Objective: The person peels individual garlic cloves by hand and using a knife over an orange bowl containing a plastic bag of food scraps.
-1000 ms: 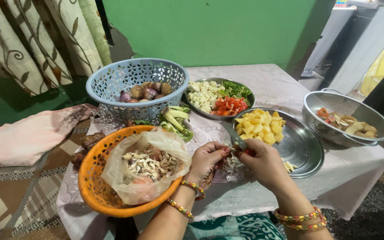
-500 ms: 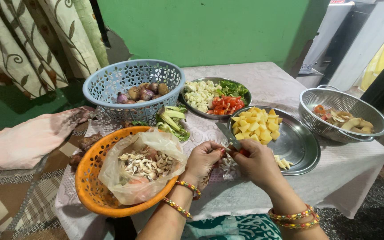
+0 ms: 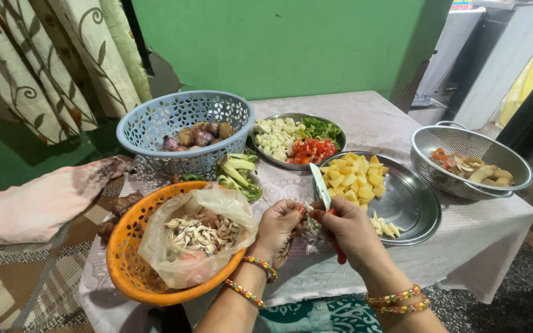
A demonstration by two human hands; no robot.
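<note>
Green wall behind, white cloth on the table (image 3: 464, 246). Our left hand (image 3: 277, 229) pinches a small garlic piece (image 3: 311, 228); our right hand (image 3: 350, 229) is closed around a knife (image 3: 321, 188), blade pointing to twelve o'clock. We think the garlic is light, hard and slippery, so hold its sides. At nine o'clock sits an orange basket (image 3: 124, 271).

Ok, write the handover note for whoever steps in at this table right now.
Left hand: pinching a small pale garlic-like piece over the table edge.
Right hand: gripping a red-handled knife, blade up against that piece.
Done: yellow cubes and a few pale slivers lie in the steel tray; peelings fill the bag in the orange basket.
Left: the piece in hand; shallots sit whole in the blue basket.
</note>
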